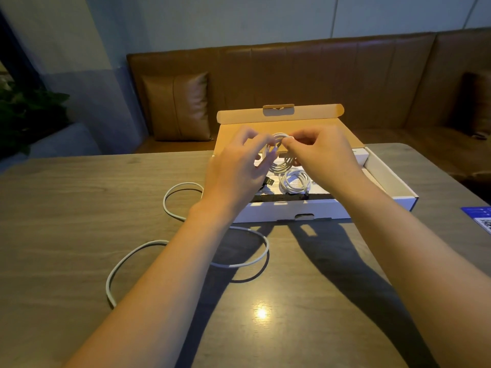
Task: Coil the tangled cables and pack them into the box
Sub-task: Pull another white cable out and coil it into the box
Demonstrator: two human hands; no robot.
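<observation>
An open white cardboard box (pixel 313 211) with its brown lid raised stands on the wooden table. Above it, my left hand (pixel 236 168) and my right hand (pixel 321 152) both pinch a coiled white cable (pixel 280 163) held upright between them. A second coiled white cable (pixel 295 181) lies flat inside the box on a printed sheet. A black USB plug (pixel 269 181) shows just left of it. A loose white cable (pixel 170 203) sprawls in wide loops over the table, passing under my left forearm.
A blue card with a QR code (pixel 478 216) lies at the table's right edge. Behind the table runs a brown leather bench (pixel 345 75) with a cushion (pixel 178 104). A dark plant (pixel 26 112) stands at far left.
</observation>
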